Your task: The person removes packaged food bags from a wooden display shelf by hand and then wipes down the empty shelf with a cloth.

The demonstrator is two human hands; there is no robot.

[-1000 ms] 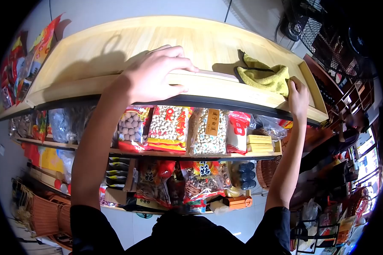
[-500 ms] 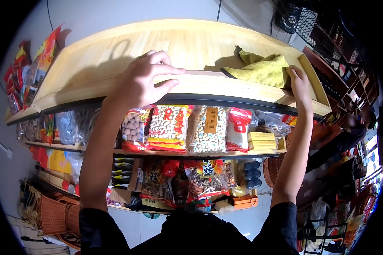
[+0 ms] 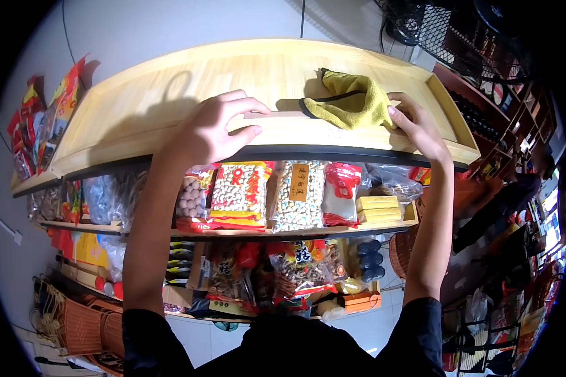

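A long wooden tray shelf (image 3: 245,69) with a raised rim spans the top of the rack. My left hand (image 3: 217,129) rests over its front rim, left of the middle, fingers apart and holding nothing. Further right, my right hand (image 3: 415,122) pinches the edge of a yellow-green cloth (image 3: 352,103) with dark trim. The cloth lies bunched on the front rim and reaches into the tray.
Below, a shelf holds bags of nuts (image 3: 239,195), a red and white bag (image 3: 343,195) and yellow blocks (image 3: 379,210). Lower down are bags of dried mushrooms (image 3: 302,267). Wicker baskets (image 3: 82,327) stand lower left; a mesh fan (image 3: 453,38) is upper right.
My right hand and the cloth have moved left along the front rim, and the cloth has changed its folds. My left hand stays near the same part of the rim.
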